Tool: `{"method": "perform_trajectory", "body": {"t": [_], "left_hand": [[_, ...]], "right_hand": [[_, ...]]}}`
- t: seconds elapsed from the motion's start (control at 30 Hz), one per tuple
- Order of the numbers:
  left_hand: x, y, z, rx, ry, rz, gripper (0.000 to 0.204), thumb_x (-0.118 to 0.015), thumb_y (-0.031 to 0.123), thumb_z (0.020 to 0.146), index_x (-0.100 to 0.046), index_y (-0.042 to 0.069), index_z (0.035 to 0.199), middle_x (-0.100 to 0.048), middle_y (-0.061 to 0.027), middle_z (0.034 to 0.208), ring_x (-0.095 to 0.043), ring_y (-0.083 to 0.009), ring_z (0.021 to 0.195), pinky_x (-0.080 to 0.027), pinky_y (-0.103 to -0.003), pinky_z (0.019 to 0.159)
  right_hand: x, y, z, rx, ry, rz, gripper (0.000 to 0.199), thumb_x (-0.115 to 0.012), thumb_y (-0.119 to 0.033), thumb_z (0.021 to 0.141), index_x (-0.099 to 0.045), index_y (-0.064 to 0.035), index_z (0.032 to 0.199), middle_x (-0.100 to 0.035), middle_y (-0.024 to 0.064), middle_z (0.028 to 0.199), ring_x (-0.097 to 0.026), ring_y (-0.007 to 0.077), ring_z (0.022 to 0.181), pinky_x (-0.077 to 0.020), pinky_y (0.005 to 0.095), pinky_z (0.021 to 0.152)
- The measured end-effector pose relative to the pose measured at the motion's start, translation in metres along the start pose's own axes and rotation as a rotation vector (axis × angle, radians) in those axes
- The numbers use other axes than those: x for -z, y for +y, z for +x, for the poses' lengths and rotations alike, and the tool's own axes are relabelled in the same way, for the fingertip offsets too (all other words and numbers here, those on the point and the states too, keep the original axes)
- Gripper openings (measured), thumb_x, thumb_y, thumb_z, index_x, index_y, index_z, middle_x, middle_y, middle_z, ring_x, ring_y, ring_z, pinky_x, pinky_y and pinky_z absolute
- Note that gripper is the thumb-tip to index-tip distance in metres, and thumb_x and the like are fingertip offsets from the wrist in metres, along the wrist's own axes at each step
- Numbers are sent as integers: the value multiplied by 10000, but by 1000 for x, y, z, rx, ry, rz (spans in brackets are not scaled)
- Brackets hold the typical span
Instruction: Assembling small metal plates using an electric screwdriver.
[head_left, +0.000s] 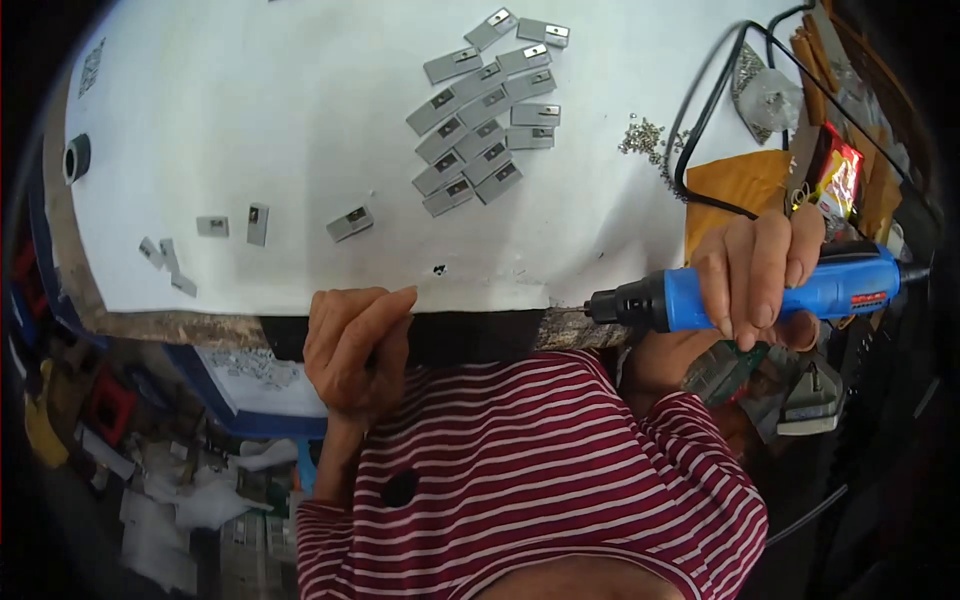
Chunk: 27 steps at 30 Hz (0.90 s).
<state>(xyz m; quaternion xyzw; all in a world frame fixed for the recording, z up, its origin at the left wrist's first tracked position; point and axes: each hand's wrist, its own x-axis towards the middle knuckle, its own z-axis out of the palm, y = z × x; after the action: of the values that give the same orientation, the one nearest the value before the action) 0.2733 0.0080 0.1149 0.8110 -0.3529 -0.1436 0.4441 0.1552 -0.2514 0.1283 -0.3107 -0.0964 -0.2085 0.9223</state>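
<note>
My right hand [762,275] grips a blue and black electric screwdriver [660,300] held level at the table's near edge, its tip pointing left. My left hand [352,345] rests at the front edge of the white tabletop [250,100], fingers curled together with nothing visible in them. A cluster of several small grey metal plates [485,110] lies at the far middle of the table. One single plate [349,223] lies closer, above my left hand. My red and white striped shirt fills the lower middle.
A few loose grey plates [230,225] lie at the left. A pile of small screws [645,135] sits right of the cluster. Black cables [715,90], a clear bag and a brown envelope [735,185] crowd the right. Cluttered floor and boxes lie lower left.
</note>
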Motion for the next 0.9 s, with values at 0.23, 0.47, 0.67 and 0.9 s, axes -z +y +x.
{"method": "perform_trajectory", "body": {"t": [0.23,0.47,0.67,0.9], "left_hand": [[-2,-3,1,-58,-2,25,220,-618,-77,635,-611,19,832,-575,-87,731,-528,-225,649,-411,-292,581],[-6,0,1,-118,22,37,181,-606,-66,657,-607,38,805,-574,-71,719,-525,-204,636,-411,-277,574],[-1,-7,-8,-193,157,-136,104,-579,-40,726,-602,7,815,-579,-52,733,-505,-95,593,-401,-201,548],[52,24,-22,-152,393,-611,257,-541,-62,725,-579,-12,974,-585,-65,806,-517,-75,678,-404,-172,596]], "right_hand": [[2,-5,-8,83,-2,63,284,-629,-72,741,-382,-37,876,-538,122,782,-583,126,533,-462,222,462],[-4,-7,-33,73,35,40,278,-612,-128,757,-395,-31,901,-495,94,758,-520,93,469,-423,237,484],[-15,-5,-39,72,-59,102,282,-616,-113,744,-400,-13,894,-482,97,757,-505,89,468,-411,246,506],[-14,3,-40,80,45,13,272,-599,-126,736,-425,3,900,-447,88,734,-431,88,487,-369,246,515]]}}
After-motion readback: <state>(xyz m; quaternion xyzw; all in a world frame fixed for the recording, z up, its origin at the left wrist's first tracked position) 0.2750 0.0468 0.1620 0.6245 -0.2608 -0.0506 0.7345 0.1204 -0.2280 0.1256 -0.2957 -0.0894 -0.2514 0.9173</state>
